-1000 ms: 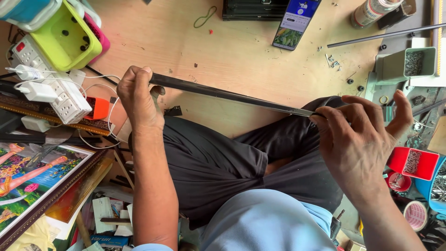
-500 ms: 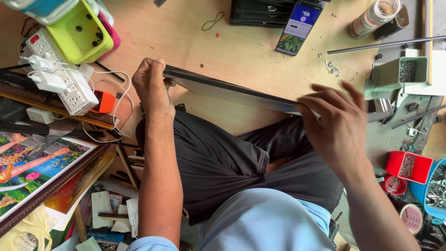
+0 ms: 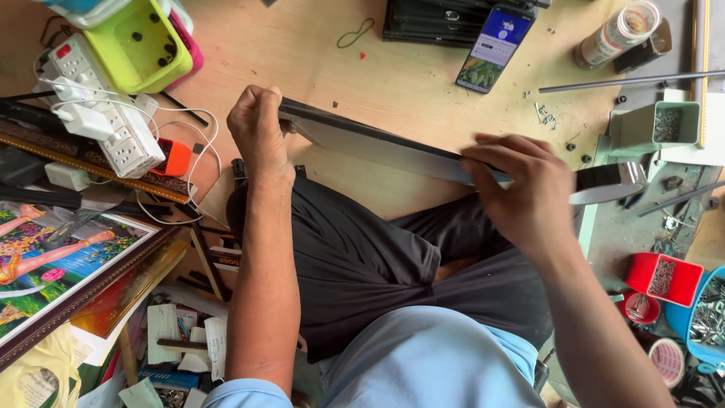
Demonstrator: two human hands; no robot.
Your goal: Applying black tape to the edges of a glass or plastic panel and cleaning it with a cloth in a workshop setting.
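Wooden floor [image 3: 393, 83], cluttered on both flanks, is what I'm working over, seated w/ legs crossed. L hand [image 3: 258, 132] is curled into a fist round the near end of the long dark frame strip [image 3: 377, 143], thumb on top, knuckles up. R hand [image 3: 525, 193] sits further along the same strip, fingers pressed together and laid flat over its top edge, thumb under, I think; I can't see the underside. Strip runs slantwise across my lap from L fist down toward the R, held just above the knees in dark trousers [image 3: 355, 257], its far end poking out past the R hand near the green metal stand [image 3: 642, 132]. I judge the step as sighting or wiping along the strip's length, approx midway; next move, by my read, calls for a firm L grip while the R slides along w/o tilting the piece. Edges to mind: the strip's far tip is close to the stand and the thin metal rod [image 3: 627, 79], so little room on the R. On the L, white power strip [image 3: 113, 125] w/ cables and the lime-green box [image 3: 140, 45] crowd the fist. Phone [image 3: 495, 45] and black slat stack [image 3: 438, 19] lie ahead, well apart. Best free room is straight ahead over bare wood.
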